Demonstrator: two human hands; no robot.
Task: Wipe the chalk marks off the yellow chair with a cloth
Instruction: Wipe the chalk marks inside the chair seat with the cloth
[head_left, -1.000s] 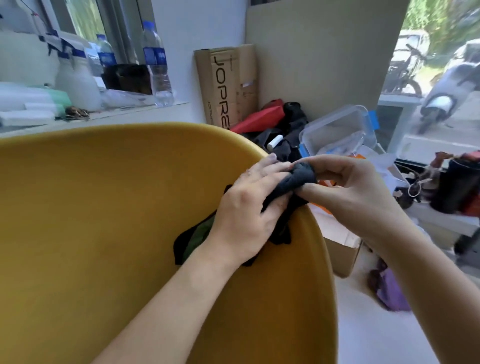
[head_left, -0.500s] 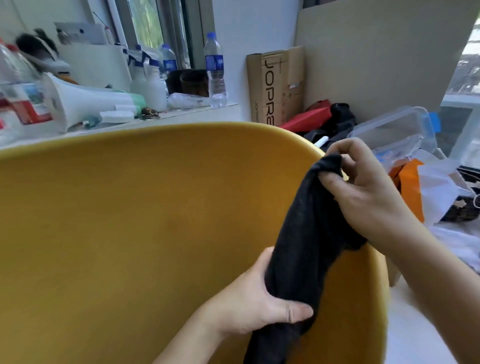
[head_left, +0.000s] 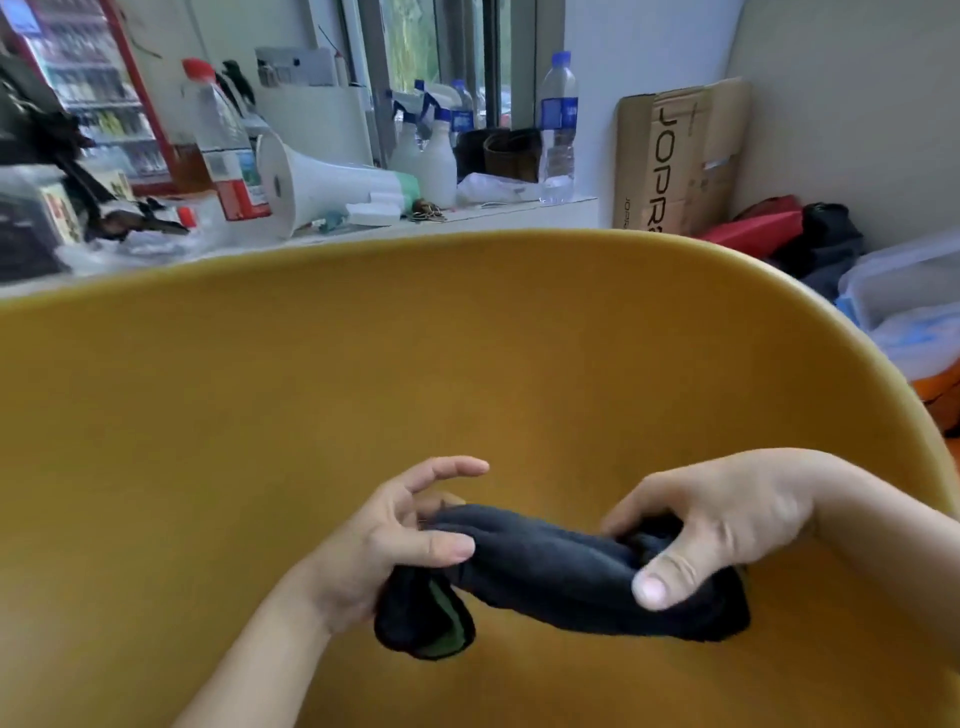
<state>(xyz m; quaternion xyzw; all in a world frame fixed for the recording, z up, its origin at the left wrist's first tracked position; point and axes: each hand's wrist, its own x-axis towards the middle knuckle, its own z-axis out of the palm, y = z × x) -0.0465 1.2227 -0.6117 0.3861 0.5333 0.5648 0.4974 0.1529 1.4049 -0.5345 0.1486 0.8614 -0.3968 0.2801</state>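
Cloth (head_left: 561, 566), formerly upright, now level crosswise

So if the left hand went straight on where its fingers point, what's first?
The left hand would most likely meet the inner wall of the yellow chair, passing above the right hand; depth is unclear.

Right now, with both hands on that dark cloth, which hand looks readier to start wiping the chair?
Probably the right hand: its fingers and thumb wrap the bunched bulk of the cloth above the yellow chair. The left hand only pinches one end, index finger lifted.
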